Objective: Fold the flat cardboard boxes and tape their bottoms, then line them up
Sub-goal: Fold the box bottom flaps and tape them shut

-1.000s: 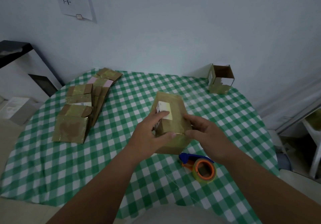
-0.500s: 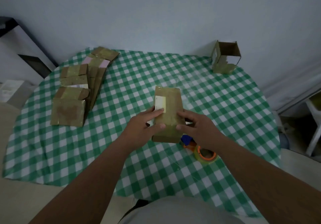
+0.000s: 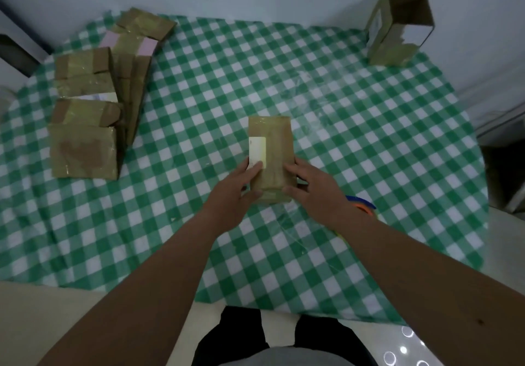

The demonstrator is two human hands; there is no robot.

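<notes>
Two hands, the left hand [image 3: 231,193] and right hand [image 3: 316,192], form the grip, fingers curled around the near end of the box [image 3: 270,152] at mid-tabletop [image 3: 199,81], which may buckle or skid toward the tape dispenser [image 3: 362,205] if pressed unevenly.

Flat boxes [image 3: 85,115] far left; folded box [image 3: 397,30] far right

Folded box [image 3: 271,149] mid-table, flats [image 3: 85,127] left
</notes>
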